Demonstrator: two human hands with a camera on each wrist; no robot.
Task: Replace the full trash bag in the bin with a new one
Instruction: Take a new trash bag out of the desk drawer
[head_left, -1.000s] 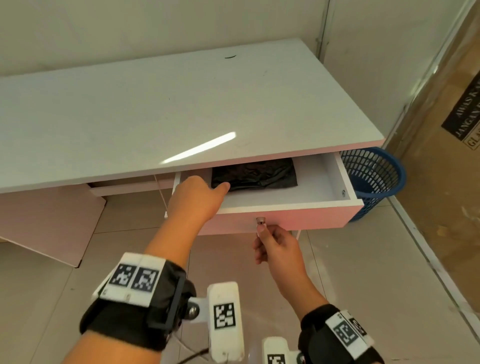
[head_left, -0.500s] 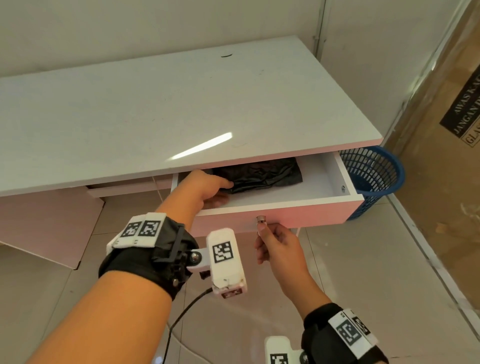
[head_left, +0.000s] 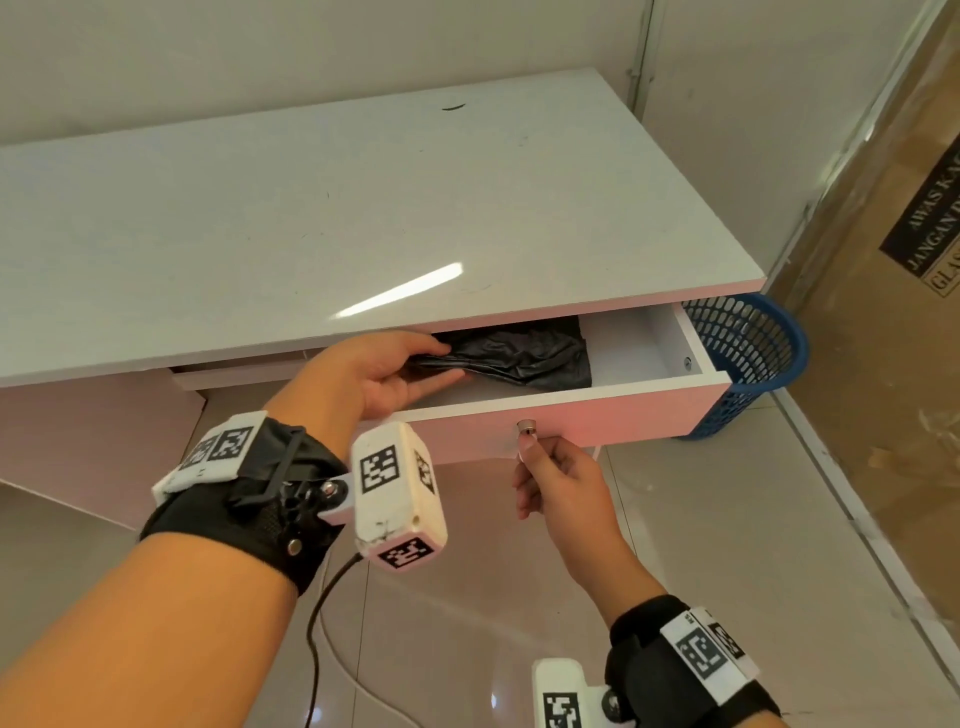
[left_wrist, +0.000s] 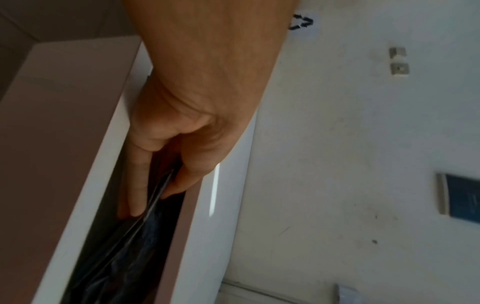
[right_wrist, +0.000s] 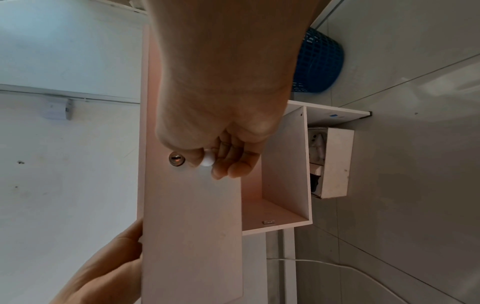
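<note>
The left hand (head_left: 384, 371) reached into the open drawer (head_left: 613, 400) under the white bench (head_left: 311, 218), its grip pinching the near edge of a folded black trash bag (head_left: 524, 353) between thumb above and fingers (left_wrist: 137, 181) below. The bag lay inside the drawer, toward its left half, partly under the bench's front edge. The right hand (head_left: 558, 478) was below the drawer's pink front, its grip closed around a small white knob (right_wrist: 207, 159) just beside the metal lock (head_left: 526, 428). A blue mesh wastebasket (head_left: 748, 358) stood on the tiled floor (head_left: 675, 545) past the drawer's right end, beside the wall.
</note>
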